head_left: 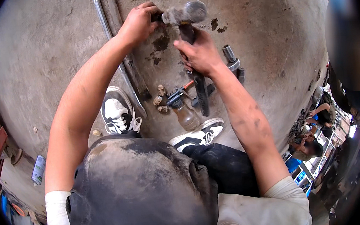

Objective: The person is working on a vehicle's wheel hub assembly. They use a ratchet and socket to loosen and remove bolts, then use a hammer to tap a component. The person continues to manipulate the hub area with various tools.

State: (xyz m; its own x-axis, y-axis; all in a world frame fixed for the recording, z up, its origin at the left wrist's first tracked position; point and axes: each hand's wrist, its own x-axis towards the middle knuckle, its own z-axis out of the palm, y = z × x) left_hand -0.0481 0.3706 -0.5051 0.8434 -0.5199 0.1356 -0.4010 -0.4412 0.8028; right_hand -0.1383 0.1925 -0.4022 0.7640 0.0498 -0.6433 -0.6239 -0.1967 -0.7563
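Observation:
My right hand (202, 53) is wrapped round the dark handle of a hammer (194, 12). Its worn metal head, slightly blurred, is up beside the fingers of my left hand (140, 23). Those left fingers are closed on a small dark piece, mostly hidden by the hand and the hammer head, so its kind is unclear. Below the hammer, a spray gun (184, 112) with a cloudy see-through bottle and a red-orange part lies on the floor near my shoes. Several small brownish metal fittings (158, 100) sit just left of it.
Long metal bars (102, 13) run along the floor past my left forearm. Right of my right wrist are metal socket-like pieces (229, 53). Dark stains mark the concrete floor (262, 26). A spray can (38, 170) lies far left. Other people (325, 109) are off to the right.

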